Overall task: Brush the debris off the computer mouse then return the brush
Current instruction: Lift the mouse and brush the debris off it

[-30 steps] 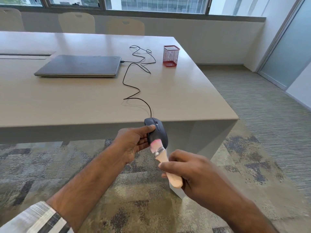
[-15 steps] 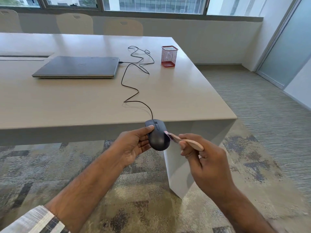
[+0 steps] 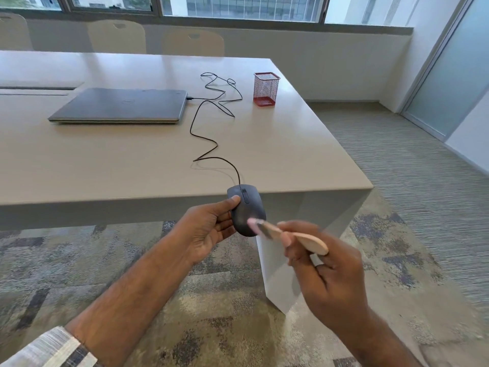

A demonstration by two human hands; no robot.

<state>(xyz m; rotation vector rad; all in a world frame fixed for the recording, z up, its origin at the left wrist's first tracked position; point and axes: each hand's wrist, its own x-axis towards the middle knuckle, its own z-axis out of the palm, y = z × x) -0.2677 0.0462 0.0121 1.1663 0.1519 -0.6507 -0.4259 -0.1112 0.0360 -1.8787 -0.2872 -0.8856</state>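
- The mouse (image 3: 246, 211), dark grey, sits just below the middle of the frame, held in the air in front of the table's near edge, wheel end pointing away and up.
- The left hand (image 3: 209, 231) grips the mouse from the left, thumb on its upper left side and fingers curled beneath it.
- The brush (image 3: 287, 235) lies just right of the mouse, pointing left; its pale pink bristles touch the mouse's lower right back, though blur hides the exact contact.
- The brush has a metal band behind the bristles and a light wooden handle that widens toward the right.
- The right hand (image 3: 321, 271), at lower right of centre, is closed on the brush handle, fingertips pinching it near the band, the handle's end sticking out above the knuckles.
- A striped sleeve (image 3: 50, 348) shows on the left arm at the lower left corner.
- The cable (image 3: 205, 139) runs from the mouse up across the table (image 3: 105, 168) in loose bends to the right side of the laptop (image 3: 121, 104).
- The laptop is shut and lies flat in the upper left part of the frame.
- A red mesh cup (image 3: 266, 88) stands upright right of the cable's loops, near the table's right edge.
- Patterned carpet (image 3: 211, 313) fills the lower frame; chairs (image 3: 116, 35) line the table's far side beneath the windows.
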